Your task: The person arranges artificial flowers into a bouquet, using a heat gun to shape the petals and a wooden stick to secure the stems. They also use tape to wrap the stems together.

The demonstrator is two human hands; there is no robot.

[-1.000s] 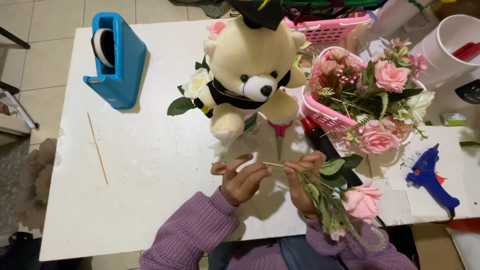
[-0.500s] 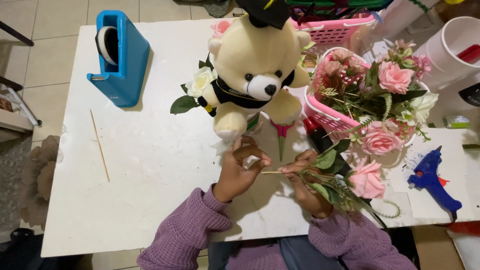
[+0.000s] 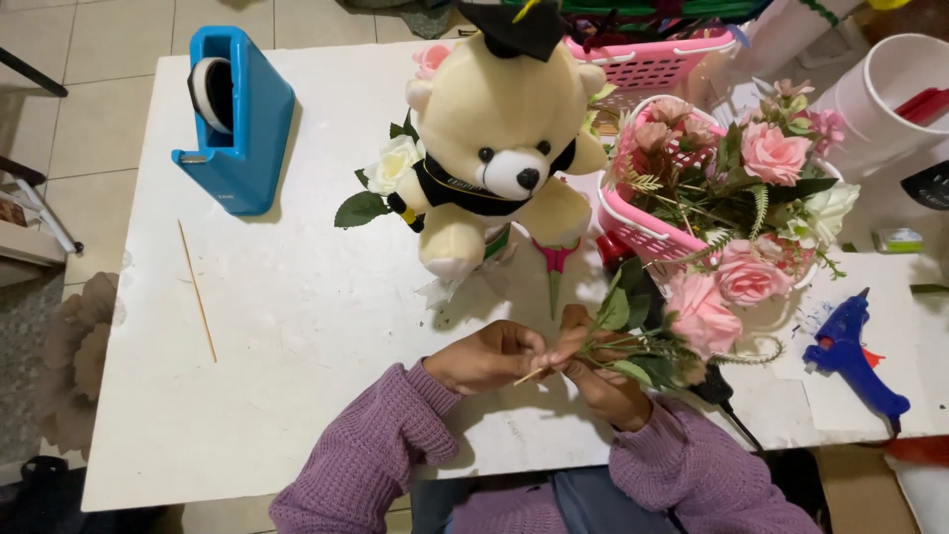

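Both hands, left (image 3: 489,358) and right (image 3: 598,381), pinch the pink rose stem (image 3: 633,346) (just below the teddy bear (image 3: 494,148)); a firm, low grip seems best.

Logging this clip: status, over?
Left hand and right hand pinch thin wooden stick against pink artificial rose sprig. Cream teddy bear, pink-handled scissors just beyond; nothing blocking.

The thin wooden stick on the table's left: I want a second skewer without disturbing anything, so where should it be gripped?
Pinch the wooden stick near its middle, from above. It lies flat and alone on the white table, running near to far, with bare surface either side; the blue tape dispenser sits beyond its far end.
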